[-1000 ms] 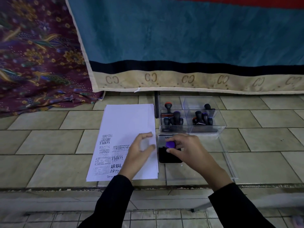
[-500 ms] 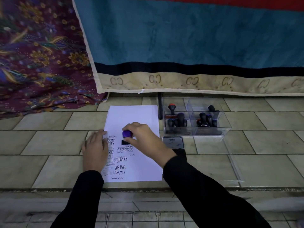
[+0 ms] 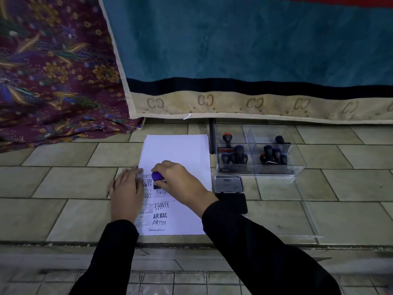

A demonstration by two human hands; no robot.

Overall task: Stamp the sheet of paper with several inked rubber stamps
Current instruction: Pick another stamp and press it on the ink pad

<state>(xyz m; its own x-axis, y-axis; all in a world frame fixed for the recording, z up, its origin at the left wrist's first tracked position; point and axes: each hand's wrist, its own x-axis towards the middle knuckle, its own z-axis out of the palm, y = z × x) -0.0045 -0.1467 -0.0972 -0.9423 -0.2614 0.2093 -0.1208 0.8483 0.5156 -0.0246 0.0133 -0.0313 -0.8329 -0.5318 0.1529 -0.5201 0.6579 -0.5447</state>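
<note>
We have stamped the lower sheet; our right grip clasps the purple stamp, our left grip lies flat, and the upper half is blank.

The sheet of paper is matt white, the box clear glossy plastic, the stamp smooth purple plastic, the ink pad lid perhaps brushed metal.

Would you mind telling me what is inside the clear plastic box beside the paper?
Several rubber stamps stand handles-up in the clear box, mostly dark-handled, plus an orange-topped stamp. Their faces are underneath, so the wording is hidden; overlapping handles hide the exact count.
</note>
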